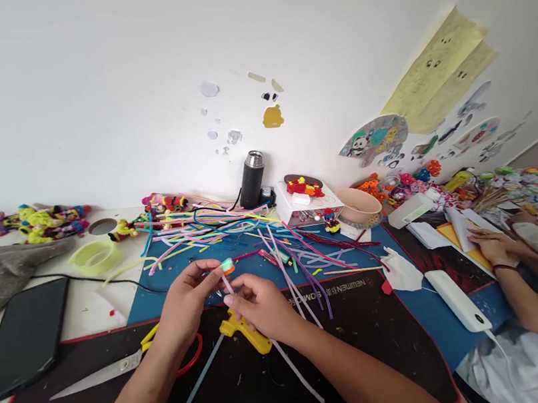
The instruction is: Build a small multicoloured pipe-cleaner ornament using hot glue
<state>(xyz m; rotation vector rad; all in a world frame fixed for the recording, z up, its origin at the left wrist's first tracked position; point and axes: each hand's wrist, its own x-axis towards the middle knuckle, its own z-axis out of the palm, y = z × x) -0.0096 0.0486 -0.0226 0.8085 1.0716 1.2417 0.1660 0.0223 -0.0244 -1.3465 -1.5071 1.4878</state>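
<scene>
My left hand (186,305) is closed in a pinch on a small teal-and-orange fuzzy piece (227,265) with a pale pink pipe cleaner (227,282) running down from it. My right hand (264,306) pinches that pipe cleaner lower down. A pale lilac strip (300,375) comes out below my right hand; whether it is the same pipe cleaner I cannot tell. Under my hands lies a yellow glue gun (251,334), partly covered, with a long bluish stick (192,398) reaching toward the front. Scissors (107,374) with yellow and red handles lie partly behind my left forearm.
Many loose pipe cleaners (187,234) spread across the back. A black thermos (252,180), a white box (287,209) and a beige bowl (359,205) stand there. A black tablet (21,339) lies left. At right are a white power bank (458,301) and another person's hands (493,245).
</scene>
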